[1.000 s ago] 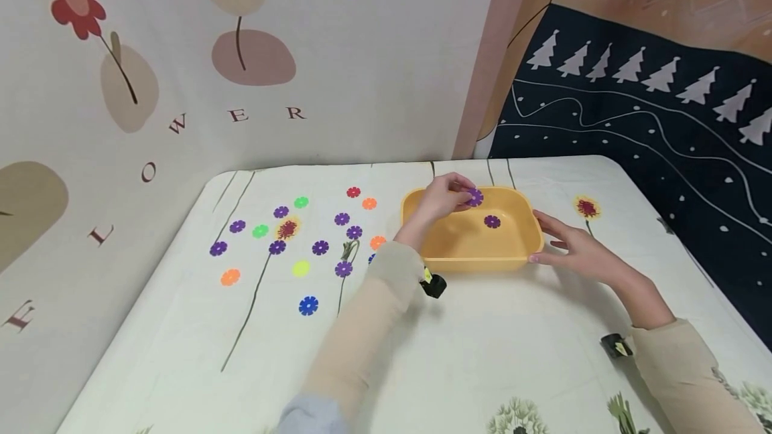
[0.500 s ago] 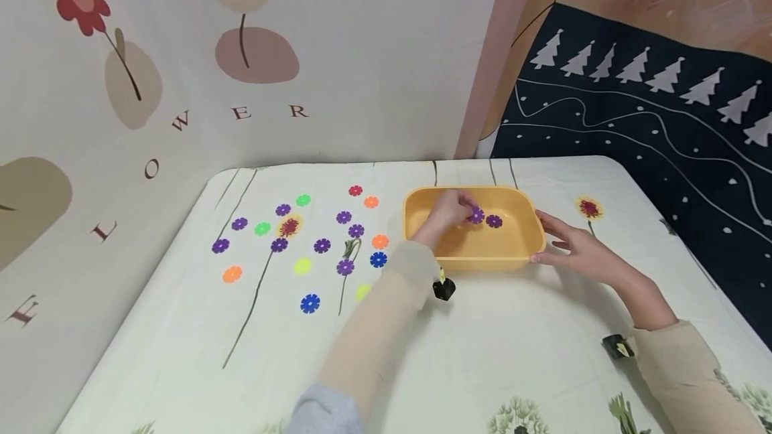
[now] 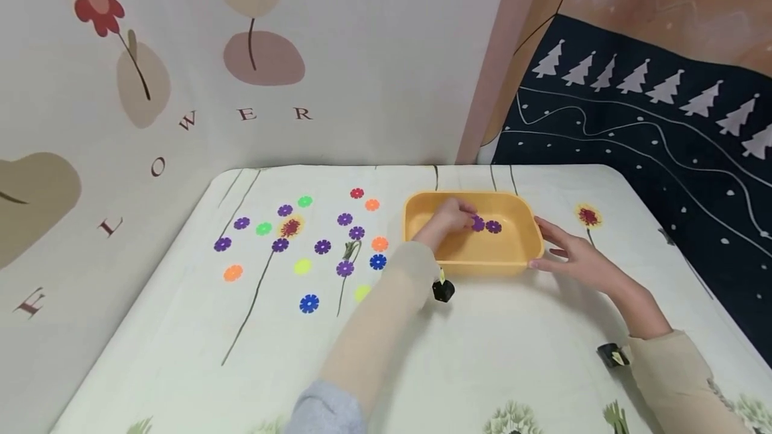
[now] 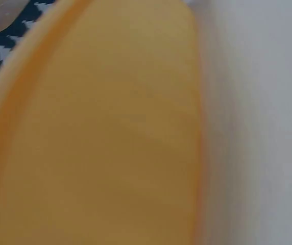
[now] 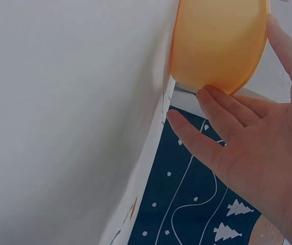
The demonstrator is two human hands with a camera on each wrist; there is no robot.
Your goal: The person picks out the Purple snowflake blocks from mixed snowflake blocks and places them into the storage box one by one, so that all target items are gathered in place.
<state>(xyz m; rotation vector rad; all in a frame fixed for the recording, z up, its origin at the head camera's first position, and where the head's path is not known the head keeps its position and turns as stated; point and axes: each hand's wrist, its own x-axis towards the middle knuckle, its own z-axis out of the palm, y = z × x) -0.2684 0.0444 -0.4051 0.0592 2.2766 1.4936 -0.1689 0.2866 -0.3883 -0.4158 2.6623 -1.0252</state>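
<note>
A yellow plastic basin stands toward the back of the table, right of centre. Inside it my left hand pinches a purple snowflake disc, low over the basin floor. A second purple disc lies in the basin just to the right of it. My right hand rests against the basin's right end with fingers extended; in the right wrist view its thumb and fingertips touch the basin wall. The left wrist view is filled by the basin's outer side, and the left hand is hidden there.
Left of the basin, several loose discs lie scattered on the white cloth, among them a blue disc, an orange disc and a red disc. The flower cloth hangs behind the table.
My left hand has moved down into the basin with the purple disc, bringing it beside the other one. The right hand stays at the basin's right end.
</note>
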